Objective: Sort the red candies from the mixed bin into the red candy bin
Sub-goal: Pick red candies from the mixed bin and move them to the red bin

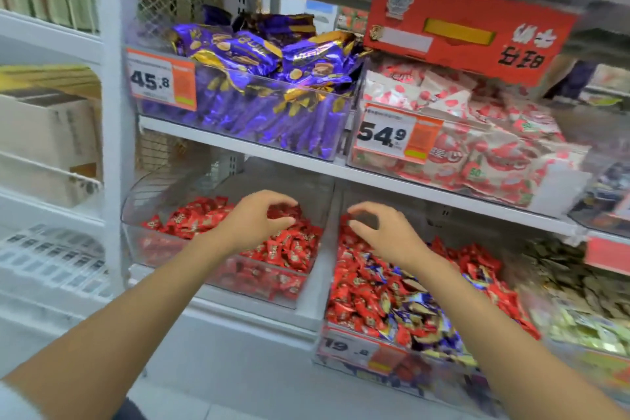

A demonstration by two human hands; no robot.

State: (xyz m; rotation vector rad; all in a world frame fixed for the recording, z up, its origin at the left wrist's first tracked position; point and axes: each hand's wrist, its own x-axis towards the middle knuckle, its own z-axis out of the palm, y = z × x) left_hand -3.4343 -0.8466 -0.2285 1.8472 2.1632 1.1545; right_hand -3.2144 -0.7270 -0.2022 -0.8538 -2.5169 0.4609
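Note:
On the lower shelf stands a clear red candy bin (218, 278) filled with red wrapped candies (289, 251). To its right is the mixed bin (344, 349), where red candies (361, 300) lie among blue-and-gold ones (421, 312). My left hand (257, 220) hovers over the red candy bin with its fingers loosely curved; I see nothing held in it. Above the back left of the mixed bin, my right hand (387, 237) has finger and thumb bent apart, with nothing between them.
The shelf above carries a bin of purple packets (259, 78) and a bin of white-and-red packets (477, 147), with price tags and a red sign (470, 31). A bin of pale green candies (579, 303) stands at the right. A white upright post (117, 112) borders the left.

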